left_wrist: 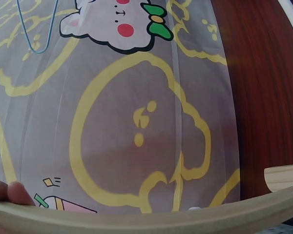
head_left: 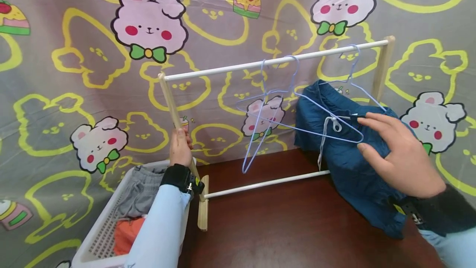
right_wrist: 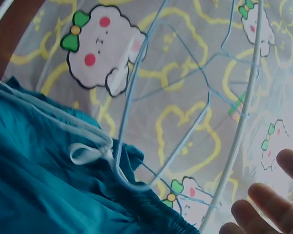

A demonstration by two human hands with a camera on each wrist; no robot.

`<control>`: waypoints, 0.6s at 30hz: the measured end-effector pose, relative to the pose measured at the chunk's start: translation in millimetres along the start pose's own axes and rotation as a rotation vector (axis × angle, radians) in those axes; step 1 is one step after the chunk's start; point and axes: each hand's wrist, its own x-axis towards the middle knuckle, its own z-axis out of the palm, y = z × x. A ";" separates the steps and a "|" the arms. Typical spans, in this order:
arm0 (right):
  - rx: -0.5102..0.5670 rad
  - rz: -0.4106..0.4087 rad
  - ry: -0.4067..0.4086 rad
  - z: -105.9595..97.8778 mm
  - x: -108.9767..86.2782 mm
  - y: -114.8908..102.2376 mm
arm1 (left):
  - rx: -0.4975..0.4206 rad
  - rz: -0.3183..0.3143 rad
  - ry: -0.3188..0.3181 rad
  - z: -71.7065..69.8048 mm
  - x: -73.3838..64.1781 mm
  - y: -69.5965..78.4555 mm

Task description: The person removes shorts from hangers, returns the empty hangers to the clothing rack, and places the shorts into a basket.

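Observation:
My left hand (head_left: 180,148) grips the left wooden post (head_left: 169,98) of a small clothes rack. In the left wrist view, that post (left_wrist: 136,223) crosses the bottom, with fingertips (left_wrist: 19,193) behind it. Blue shorts (head_left: 346,160) with a white drawstring hang from a lilac wire hanger (head_left: 366,93) at the rail's right end. My right hand (head_left: 405,154), fingers extended, is in front of these shorts; whether it touches them I cannot tell. Two bare lilac hangers hang further left, one nearer wire hanger (head_left: 249,157) turned at an angle. The right wrist view shows spread fingers (right_wrist: 268,202) holding nothing.
The rack's white top rail (head_left: 230,68) and lower bar (head_left: 260,185) stand over a dark red-brown table (head_left: 279,226). At the left, a white basket (head_left: 97,222) contains grey clothing (head_left: 139,189) and an orange garment (head_left: 126,233). A rabbit-print curtain (head_left: 219,106) hangs behind.

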 end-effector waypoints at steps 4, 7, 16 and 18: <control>-0.022 0.024 0.017 -5.3 15.9 8.6 | -0.026 0.002 -0.014 0.3 -1.2 0.6; -0.057 0.051 0.030 -7.7 27.4 17.9 | -0.031 0.003 -0.022 -0.2 -2.3 0.4; -0.172 0.282 -0.095 -7.0 53.9 47.1 | 0.002 0.012 -0.034 -1.6 -3.1 7.6; -0.192 0.318 -0.123 -5.4 58.1 50.1 | 0.003 0.011 -0.034 -2.4 -2.5 8.4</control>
